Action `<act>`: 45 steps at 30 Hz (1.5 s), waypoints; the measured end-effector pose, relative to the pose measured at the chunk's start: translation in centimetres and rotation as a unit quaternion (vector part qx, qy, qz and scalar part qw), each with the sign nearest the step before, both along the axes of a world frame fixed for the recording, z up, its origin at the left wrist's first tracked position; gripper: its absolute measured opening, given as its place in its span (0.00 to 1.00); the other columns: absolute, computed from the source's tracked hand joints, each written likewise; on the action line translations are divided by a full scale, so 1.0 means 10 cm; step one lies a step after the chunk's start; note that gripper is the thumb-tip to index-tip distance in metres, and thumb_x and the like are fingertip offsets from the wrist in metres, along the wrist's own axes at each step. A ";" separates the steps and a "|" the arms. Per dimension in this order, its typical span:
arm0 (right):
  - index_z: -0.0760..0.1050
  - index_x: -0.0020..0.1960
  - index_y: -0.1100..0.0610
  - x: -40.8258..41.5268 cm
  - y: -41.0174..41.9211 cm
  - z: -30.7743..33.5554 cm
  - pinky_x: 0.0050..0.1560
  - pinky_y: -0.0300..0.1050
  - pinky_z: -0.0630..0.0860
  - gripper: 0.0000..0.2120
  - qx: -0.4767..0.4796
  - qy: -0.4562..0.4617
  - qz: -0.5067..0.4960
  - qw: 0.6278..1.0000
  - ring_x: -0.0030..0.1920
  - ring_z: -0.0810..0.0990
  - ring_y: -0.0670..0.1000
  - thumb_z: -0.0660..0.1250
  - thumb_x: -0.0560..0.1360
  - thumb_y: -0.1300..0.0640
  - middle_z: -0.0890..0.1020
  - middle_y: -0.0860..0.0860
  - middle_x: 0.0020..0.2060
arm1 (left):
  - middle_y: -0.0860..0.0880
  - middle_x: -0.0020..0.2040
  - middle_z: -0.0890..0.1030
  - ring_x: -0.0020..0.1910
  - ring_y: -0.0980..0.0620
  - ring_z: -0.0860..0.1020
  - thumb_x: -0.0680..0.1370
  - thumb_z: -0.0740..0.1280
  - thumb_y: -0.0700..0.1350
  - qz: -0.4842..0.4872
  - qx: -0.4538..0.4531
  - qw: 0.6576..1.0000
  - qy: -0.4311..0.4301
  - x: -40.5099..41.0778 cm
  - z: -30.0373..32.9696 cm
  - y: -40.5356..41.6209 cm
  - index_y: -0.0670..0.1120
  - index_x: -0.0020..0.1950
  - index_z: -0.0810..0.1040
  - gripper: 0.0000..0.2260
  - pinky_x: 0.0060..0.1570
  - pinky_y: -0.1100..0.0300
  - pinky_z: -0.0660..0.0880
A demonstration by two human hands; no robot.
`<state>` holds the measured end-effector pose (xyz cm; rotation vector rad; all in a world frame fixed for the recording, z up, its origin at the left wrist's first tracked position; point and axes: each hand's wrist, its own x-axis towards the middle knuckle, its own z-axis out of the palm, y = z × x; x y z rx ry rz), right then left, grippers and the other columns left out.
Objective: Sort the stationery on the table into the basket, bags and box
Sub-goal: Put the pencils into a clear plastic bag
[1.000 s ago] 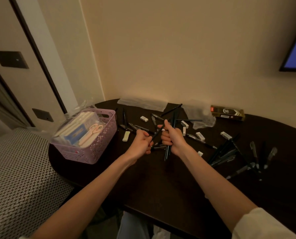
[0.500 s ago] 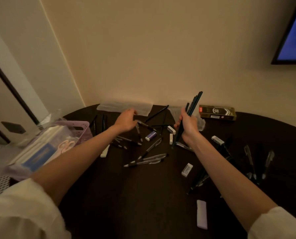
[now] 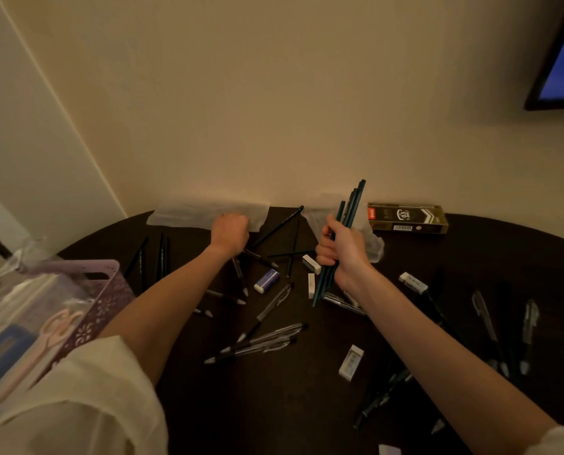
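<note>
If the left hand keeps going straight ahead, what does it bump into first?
Probably the clear plastic bag lying flat by the wall. The left hand already looks right at its near edge, maybe touching it; depth is hard to judge. Beyond the bag is the wall.

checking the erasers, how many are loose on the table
6 erasers: blue-sleeved one, two by the right hand, one right of the wrist, one near front, one at bottom edge. Others may be hidden.

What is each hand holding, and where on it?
The right hand grips a bunch of pencils around their middle. The left hand reaches a clear bag; whether it holds the bag cannot be told.
</note>
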<state>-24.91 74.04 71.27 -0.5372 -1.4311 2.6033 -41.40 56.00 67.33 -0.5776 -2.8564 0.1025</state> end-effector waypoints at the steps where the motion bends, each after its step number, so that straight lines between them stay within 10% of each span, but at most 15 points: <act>1: 0.67 0.37 0.57 0.01 -0.01 0.01 0.17 0.35 0.56 0.15 0.002 -0.003 0.000 1.000 0.17 0.58 0.42 0.57 0.82 0.54 0.63 0.45 0.19 | 0.44 0.43 0.82 0.42 0.46 0.80 0.79 0.63 0.41 0.005 0.007 1.000 0.012 -0.01 -0.02 -0.03 0.43 0.48 0.82 0.08 0.41 0.54 0.77; 8: 0.66 0.35 0.56 0.19 -0.01 0.03 0.18 0.36 0.55 0.14 0.032 -0.031 0.035 0.998 0.18 0.58 0.43 0.58 0.79 0.59 0.63 0.46 0.20 | 0.45 0.41 0.83 0.36 0.50 0.78 0.81 0.62 0.42 -0.006 0.203 0.976 0.084 0.28 0.08 -0.13 0.42 0.50 0.83 0.10 0.35 0.60 0.68; 17: 0.68 0.37 0.55 0.60 -0.06 0.13 0.18 0.35 0.55 0.11 0.071 -0.024 0.038 0.996 0.18 0.59 0.43 0.64 0.77 0.62 0.63 0.45 0.20 | 0.49 0.45 0.85 0.46 0.57 0.82 0.77 0.69 0.41 -0.084 0.539 0.838 0.019 1.26 0.98 -0.34 0.42 0.49 0.84 0.05 0.51 0.65 0.77; 23: 0.69 0.63 0.52 0.83 -0.19 0.34 0.19 0.36 0.58 0.22 0.110 0.058 0.065 0.990 0.20 0.62 0.43 0.70 0.73 0.64 0.65 0.45 0.21 | 0.46 0.46 0.85 0.48 0.52 0.83 0.79 0.65 0.38 -0.138 0.660 0.737 -0.046 1.92 1.50 -0.52 0.38 0.52 0.81 0.07 0.51 0.63 0.78; 35: 0.76 0.59 0.59 1.19 -0.50 0.71 0.22 0.37 0.57 0.16 0.211 0.133 0.152 0.956 0.23 0.61 0.45 0.72 0.72 0.61 0.66 0.48 0.25 | 0.57 0.37 0.85 0.39 0.59 0.82 0.69 0.74 0.35 -0.211 0.569 0.794 0.031 2.93 1.72 -0.96 0.55 0.37 0.84 0.13 0.44 0.67 0.77; 45: 0.71 0.51 0.60 1.46 -0.86 0.65 0.21 0.36 0.54 0.12 0.082 0.107 0.221 0.966 0.21 0.58 0.43 0.68 0.75 0.53 0.62 0.46 0.23 | 0.50 0.40 0.83 0.41 0.58 0.79 0.70 0.76 0.42 -0.240 0.339 0.872 0.260 3.42 1.36 -1.26 0.44 0.42 0.84 0.04 0.43 0.59 0.78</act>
